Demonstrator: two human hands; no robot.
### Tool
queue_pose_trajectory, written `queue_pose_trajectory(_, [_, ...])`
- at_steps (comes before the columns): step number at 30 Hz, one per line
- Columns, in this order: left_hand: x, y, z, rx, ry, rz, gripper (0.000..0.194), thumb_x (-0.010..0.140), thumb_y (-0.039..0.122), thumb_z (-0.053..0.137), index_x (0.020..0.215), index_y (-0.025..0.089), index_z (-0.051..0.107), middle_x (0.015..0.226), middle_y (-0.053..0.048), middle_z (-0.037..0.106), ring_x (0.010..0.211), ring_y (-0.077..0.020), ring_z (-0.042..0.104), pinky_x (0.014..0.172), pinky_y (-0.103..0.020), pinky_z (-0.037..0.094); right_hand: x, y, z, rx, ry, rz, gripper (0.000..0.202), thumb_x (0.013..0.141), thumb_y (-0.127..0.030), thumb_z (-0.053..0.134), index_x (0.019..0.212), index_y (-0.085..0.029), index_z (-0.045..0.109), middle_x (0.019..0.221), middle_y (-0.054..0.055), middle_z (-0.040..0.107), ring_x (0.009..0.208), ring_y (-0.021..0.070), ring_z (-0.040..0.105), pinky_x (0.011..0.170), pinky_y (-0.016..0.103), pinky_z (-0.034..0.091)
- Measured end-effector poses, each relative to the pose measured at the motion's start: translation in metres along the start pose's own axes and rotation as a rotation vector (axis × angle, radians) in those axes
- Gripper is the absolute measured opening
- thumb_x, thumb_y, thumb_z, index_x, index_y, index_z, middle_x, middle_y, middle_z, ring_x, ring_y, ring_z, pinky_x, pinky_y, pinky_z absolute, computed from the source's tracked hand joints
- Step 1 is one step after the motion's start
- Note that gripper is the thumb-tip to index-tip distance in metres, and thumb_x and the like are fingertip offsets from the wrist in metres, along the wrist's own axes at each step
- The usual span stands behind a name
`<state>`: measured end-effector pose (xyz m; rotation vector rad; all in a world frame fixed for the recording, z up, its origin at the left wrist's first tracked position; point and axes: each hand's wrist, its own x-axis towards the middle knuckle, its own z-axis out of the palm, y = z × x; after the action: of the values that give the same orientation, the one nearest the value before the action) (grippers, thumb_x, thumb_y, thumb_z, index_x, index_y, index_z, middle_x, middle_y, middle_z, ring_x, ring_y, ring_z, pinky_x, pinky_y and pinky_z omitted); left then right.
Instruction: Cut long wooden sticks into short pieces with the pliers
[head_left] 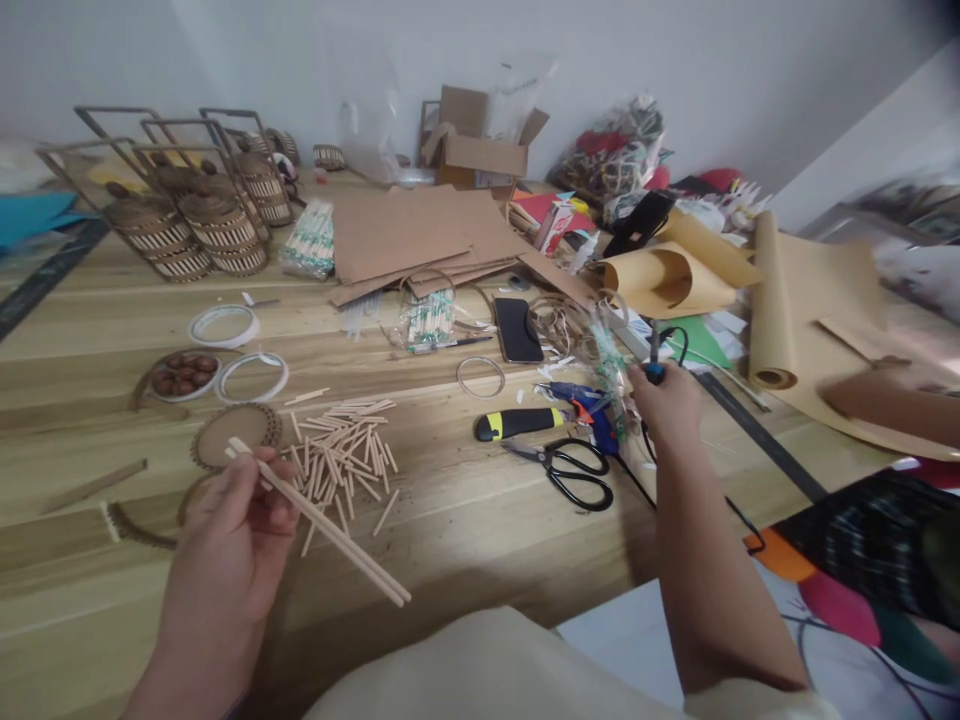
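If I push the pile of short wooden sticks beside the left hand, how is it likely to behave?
The pile of short wooden sticks would probably spread apart rather than slide as one, since the pieces lie loose and crisscrossed. Each is likely light, being thin and short. They should feel stiff, as they look straight.

two sticks (337, 537) lie in my left hand (232, 530), over the near left of the table (457, 545). just right of it is a heap of sticks (343, 455); just beyond it, a disc (236, 430). farther back on the left come balls (184, 374) in a bowl (180, 397) and two tape rings (252, 329), with baskets (225, 232) behind. between my hands, scissors (552, 460) lie near, a knife (519, 424) just beyond, a glue gun (602, 430) right of it, beside my right hand (667, 403). the phone (517, 331) lies farther back, cardboard sheets (420, 230) behind it, an open box (484, 158) behind those. paper rolls (771, 300) lie right.
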<state>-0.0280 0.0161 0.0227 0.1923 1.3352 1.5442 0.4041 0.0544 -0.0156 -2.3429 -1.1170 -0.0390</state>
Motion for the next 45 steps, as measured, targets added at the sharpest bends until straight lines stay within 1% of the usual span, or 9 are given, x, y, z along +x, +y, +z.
queue_pose_trajectory(4, [0.002, -0.007, -0.005, 0.058, -0.076, 0.025, 0.010, 0.075, 0.017, 0.076, 0.070, 0.013, 0.068, 0.054, -0.001, 0.068, 0.038, -0.0052, 0.045, 0.036, -0.011, 0.038, -0.021, -0.024, -0.002, -0.114, 0.113, -0.079, 0.049, 0.084, -0.037, 0.053, 0.122, -0.006, 0.058, 0.133, 0.031, 0.049, 0.110, 0.0366, 0.057, 0.086, 0.046, 0.046])
queue_pose_trajectory(9, [0.004, -0.021, -0.005, 0.156, -0.221, 0.020, 0.029, 0.061, 0.032, 0.089, 0.074, 0.015, 0.069, 0.059, -0.001, 0.071, 0.041, -0.0056, 0.048, 0.038, -0.012, 0.039, -0.062, -0.070, -0.014, -0.209, 0.138, -0.233, 0.040, 0.091, -0.034, 0.046, 0.117, -0.006, 0.057, 0.122, 0.029, 0.058, 0.115, 0.0401, 0.053, 0.092, 0.048, 0.042])
queue_pose_trajectory(12, [0.003, -0.030, 0.000, 0.224, -0.250, 0.023, 0.036, 0.057, 0.040, 0.089, 0.074, 0.015, 0.069, 0.063, -0.002, 0.072, 0.043, -0.0070, 0.049, 0.038, -0.015, 0.039, -0.098, -0.102, -0.022, 0.062, -0.237, -0.310, 0.029, 0.092, -0.036, 0.049, 0.109, -0.015, 0.058, 0.099, 0.016, 0.067, 0.090, 0.0298, 0.061, 0.077, 0.039, 0.045])
queue_pose_trajectory(15, [-0.001, -0.038, 0.006, 0.283, -0.285, 0.018, 0.037, 0.060, 0.044, 0.087, 0.077, 0.016, 0.069, 0.067, -0.003, 0.073, 0.045, -0.0082, 0.050, 0.040, -0.017, 0.040, -0.143, -0.126, -0.021, 0.297, -0.886, -0.539, 0.017, 0.087, -0.036, 0.060, 0.091, -0.020, 0.062, 0.085, 0.005, 0.067, 0.076, 0.0196, 0.060, 0.068, 0.028, 0.042])
queue_pose_trajectory(18, [-0.006, -0.043, 0.011, 0.329, -0.320, 0.006, 0.044, 0.060, 0.051, 0.085, 0.079, 0.015, 0.068, 0.069, -0.004, 0.074, 0.046, -0.0080, 0.049, 0.042, -0.017, 0.039, -0.178, -0.138, -0.015, 0.367, -1.115, -0.607, 0.008, 0.085, -0.027, 0.063, 0.084, -0.020, 0.060, 0.078, -0.001, 0.062, 0.070, 0.0145, 0.054, 0.062, 0.024, 0.036])
queue_pose_trajectory(27, [-0.010, -0.058, 0.015, 0.457, -0.461, -0.080, 0.048, 0.070, 0.059, 0.075, 0.089, 0.015, 0.069, 0.075, -0.006, 0.075, 0.054, -0.0135, 0.059, 0.050, -0.024, 0.045, -0.192, -0.128, -0.008, 0.362, -1.158, -0.576, 0.005, 0.082, -0.016, 0.053, 0.081, -0.021, 0.053, 0.074, -0.002, 0.057, 0.068, 0.0144, 0.051, 0.061, 0.024, 0.034])
queue_pose_trajectory(35, [-0.015, -0.071, 0.004, 0.568, -0.614, -0.237, 0.037, 0.081, 0.053, 0.069, 0.086, 0.016, 0.071, 0.093, -0.011, 0.077, 0.086, -0.0245, 0.072, 0.079, -0.035, 0.056, -0.164, -0.114, 0.012, 0.238, -0.836, -0.476, 0.003, 0.083, -0.021, 0.048, 0.081, -0.022, 0.050, 0.071, 0.001, 0.057, 0.067, 0.0181, 0.054, 0.064, 0.028, 0.037])
queue_pose_trajectory(41, [-0.005, -0.072, -0.010, 0.733, -0.594, -0.090, 0.041, 0.083, 0.056, 0.064, 0.094, 0.017, 0.074, 0.106, -0.011, 0.077, 0.105, -0.0292, 0.069, 0.097, -0.042, 0.049, -0.157, -0.117, 0.017, 0.297, -0.792, -0.470, 0.008, 0.083, -0.030, 0.049, 0.082, -0.022, 0.052, 0.067, -0.001, 0.055, 0.064, 0.0177, 0.052, 0.063, 0.028, 0.039])
queue_pose_trajectory(45, [-0.008, -0.065, -0.010, 0.775, -0.679, -0.075, 0.047, 0.086, 0.058, 0.059, 0.103, 0.016, 0.073, 0.101, -0.011, 0.078, 0.099, -0.0283, 0.071, 0.092, -0.040, 0.051, -0.159, -0.127, 0.007, 0.429, -0.836, -0.463, 0.012, 0.083, -0.034, 0.052, 0.079, -0.022, 0.051, 0.068, -0.002, 0.055, 0.065, 0.0154, 0.051, 0.062, 0.026, 0.039])
